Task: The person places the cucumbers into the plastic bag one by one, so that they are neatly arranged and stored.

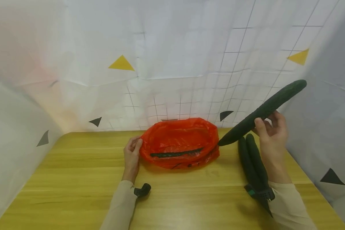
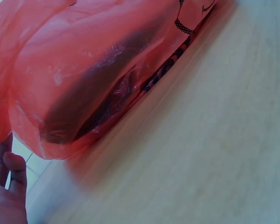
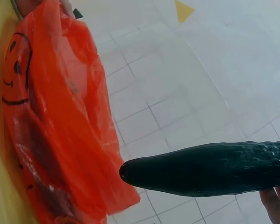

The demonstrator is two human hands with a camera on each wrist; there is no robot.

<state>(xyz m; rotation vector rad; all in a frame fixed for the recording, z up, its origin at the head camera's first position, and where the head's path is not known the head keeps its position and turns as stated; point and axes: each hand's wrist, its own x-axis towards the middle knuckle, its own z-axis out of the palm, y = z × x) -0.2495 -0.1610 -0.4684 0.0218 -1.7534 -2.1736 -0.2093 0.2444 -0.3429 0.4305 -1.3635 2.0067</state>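
Observation:
An orange-red plastic bag (image 1: 179, 142) lies open on the wooden table (image 1: 74, 179), with a dark cucumber showing through its wall (image 2: 91, 100). My left hand (image 1: 132, 150) pinches the bag's left rim. My right hand (image 1: 268, 134) grips a long dark green cucumber (image 1: 263, 111) above the table, tilted, its lower tip close to the bag's right rim. In the right wrist view that cucumber (image 3: 210, 169) points toward the bag (image 3: 56, 135). Two more cucumbers (image 1: 251, 159) lie on the table under my right forearm.
White gridded sheets with yellow and black triangles (image 1: 121, 63) wall in the table at the back and both sides. A black wrist mount (image 1: 142, 190) sits by my left sleeve.

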